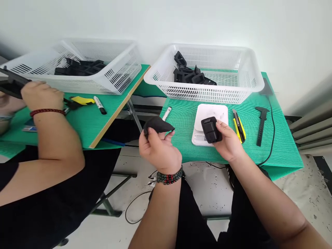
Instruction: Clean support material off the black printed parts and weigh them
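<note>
Head view: at centre frame, the left hand (161, 151) pinches a black, pointed, moulded part (158, 124) between thumb and fingers. Right of centre, the right hand (230, 142) has its fingers closed on the edge of a black, boxy, recessed part (210, 130), which overlaps a white, flat scale (207, 111); contact undetermined. Further black, angular parts (192, 74) lie in the white, slotted plastic basket (207, 91), upper right; whether finished or pending cannot be told.
</note>
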A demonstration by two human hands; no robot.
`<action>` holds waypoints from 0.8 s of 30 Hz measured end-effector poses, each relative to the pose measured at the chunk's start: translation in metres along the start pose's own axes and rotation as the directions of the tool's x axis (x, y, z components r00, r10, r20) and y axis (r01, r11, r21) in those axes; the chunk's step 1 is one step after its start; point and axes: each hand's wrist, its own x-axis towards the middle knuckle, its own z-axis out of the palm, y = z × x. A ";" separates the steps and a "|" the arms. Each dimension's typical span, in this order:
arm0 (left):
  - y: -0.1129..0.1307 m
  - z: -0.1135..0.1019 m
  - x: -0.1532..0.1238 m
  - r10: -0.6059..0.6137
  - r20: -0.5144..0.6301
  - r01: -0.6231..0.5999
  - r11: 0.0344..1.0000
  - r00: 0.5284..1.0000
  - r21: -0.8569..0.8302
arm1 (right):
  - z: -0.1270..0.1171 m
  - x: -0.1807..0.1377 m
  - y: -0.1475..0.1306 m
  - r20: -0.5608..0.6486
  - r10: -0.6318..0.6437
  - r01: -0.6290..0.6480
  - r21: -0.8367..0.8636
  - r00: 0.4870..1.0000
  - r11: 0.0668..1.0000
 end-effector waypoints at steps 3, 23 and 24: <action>0.001 0.002 -0.031 0.207 0.370 -0.325 0.899 0.906 0.293 | 0.001 0.000 -0.001 -0.028 -0.068 0.069 0.029 0.997 0.997; -0.011 0.007 -0.039 0.427 0.685 -0.796 0.449 0.590 0.406 | 0.016 -0.014 0.018 0.113 -0.127 0.127 0.007 0.985 0.992; -0.011 0.007 -0.038 0.419 0.679 -0.786 0.462 0.602 0.412 | 0.017 -0.014 0.019 0.113 -0.122 0.122 0.011 0.986 0.993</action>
